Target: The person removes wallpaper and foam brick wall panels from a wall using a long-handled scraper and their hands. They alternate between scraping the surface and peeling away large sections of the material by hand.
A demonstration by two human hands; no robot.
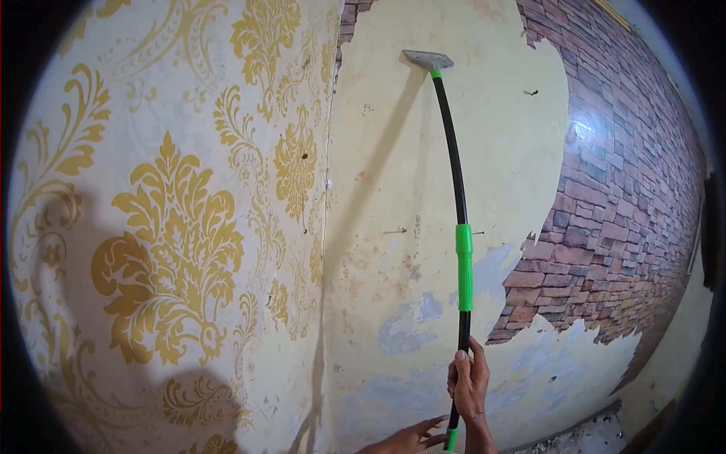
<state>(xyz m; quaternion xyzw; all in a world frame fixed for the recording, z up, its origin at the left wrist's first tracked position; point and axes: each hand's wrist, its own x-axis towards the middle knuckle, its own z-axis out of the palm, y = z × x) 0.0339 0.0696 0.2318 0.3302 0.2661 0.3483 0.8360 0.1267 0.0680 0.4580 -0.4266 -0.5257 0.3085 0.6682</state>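
Observation:
A long-handled scraper stands against the wall, its flat metal head [428, 59] high on the bare cream plaster [386, 151]. Its black pole [451, 144] carries a green grip sleeve [464, 268] halfway down and another green section [451, 439] near the bottom. My right hand [470, 382] is closed around the pole below the sleeve. Lower down, my left hand [412, 439] is beside the pole's bottom green section, its fingers stretched and apart; the frame edge cuts off part of it.
Gold-patterned wallpaper [170, 250] covers the left wall up to the corner. Stone-pattern wallpaper [620, 174] with a torn edge remains on the right. Grey-blue patches [408, 325] mark the lower plaster. Debris [582, 435] lies along the bottom right.

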